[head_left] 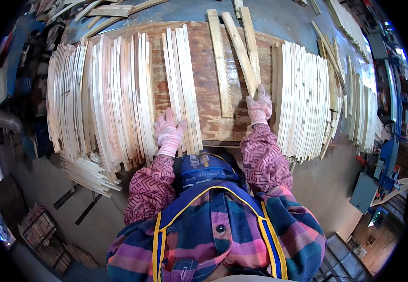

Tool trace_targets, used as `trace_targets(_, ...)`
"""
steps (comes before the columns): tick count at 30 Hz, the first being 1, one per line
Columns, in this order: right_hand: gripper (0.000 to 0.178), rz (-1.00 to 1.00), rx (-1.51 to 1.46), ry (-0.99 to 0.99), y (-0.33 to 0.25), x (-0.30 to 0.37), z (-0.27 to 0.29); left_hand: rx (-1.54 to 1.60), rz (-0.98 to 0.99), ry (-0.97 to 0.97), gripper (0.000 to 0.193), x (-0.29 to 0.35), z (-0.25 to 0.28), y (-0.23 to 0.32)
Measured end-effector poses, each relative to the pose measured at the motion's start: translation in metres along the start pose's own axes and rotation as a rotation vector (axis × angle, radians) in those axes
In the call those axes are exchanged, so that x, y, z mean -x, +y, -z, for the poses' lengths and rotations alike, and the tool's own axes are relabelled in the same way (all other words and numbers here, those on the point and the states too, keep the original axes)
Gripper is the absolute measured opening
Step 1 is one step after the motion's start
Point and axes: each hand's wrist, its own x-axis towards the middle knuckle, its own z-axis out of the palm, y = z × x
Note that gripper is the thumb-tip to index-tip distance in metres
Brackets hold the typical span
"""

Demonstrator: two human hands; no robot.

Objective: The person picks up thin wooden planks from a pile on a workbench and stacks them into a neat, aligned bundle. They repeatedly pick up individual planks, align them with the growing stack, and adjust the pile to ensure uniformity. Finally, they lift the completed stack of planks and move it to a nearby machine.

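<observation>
Both my hands wear pale pink work gloves. My left hand (168, 134) lies with spread fingers against the near left side of a small group of wooden strips (181, 84) standing side by side. My right hand (260, 108) is closed around the near end of a slanting wooden strip (239, 52). Another strip (251, 37) lies along that one's right side, its near end by my fingers. To the left of these, a separate strip (220, 66) rests lengthwise on the worn plywood board (204, 101). My right fingertips partly hide the strip ends.
A wide row of strips (105, 94) fills the board's left side, and another row (302, 98) fills its right. Loose wood pieces (112, 10) lie beyond the far left edge. A shorter stack (91, 174) sits low at the left. Blue-grey machinery (366, 188) stands at the right.
</observation>
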Motion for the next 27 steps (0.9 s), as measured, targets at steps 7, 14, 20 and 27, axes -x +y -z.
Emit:
trace_targets(7,0.044,0.162,-1.065,-0.508,0.027,0.049,-0.005,0.884,-0.048,-0.512,0.065,-0.021,-0.009,0.132)
trace_targets(14,0.101,0.047,0.197,-0.052,0.012,-0.023,0.01,0.726,-0.047,-0.123,0.054,0.009,-0.01,0.14)
trace_targets(20,0.052,0.136,-0.936,-0.654,0.041,-0.001,0.03,-0.1,0.018,0.123,0.089,0.006,-0.043,0.125)
trace_targets(27,0.044,0.258,-1.024,-0.989,0.035,0.061,0.025,0.894,-0.157,-0.274,0.082,-0.016,-0.024,0.148)
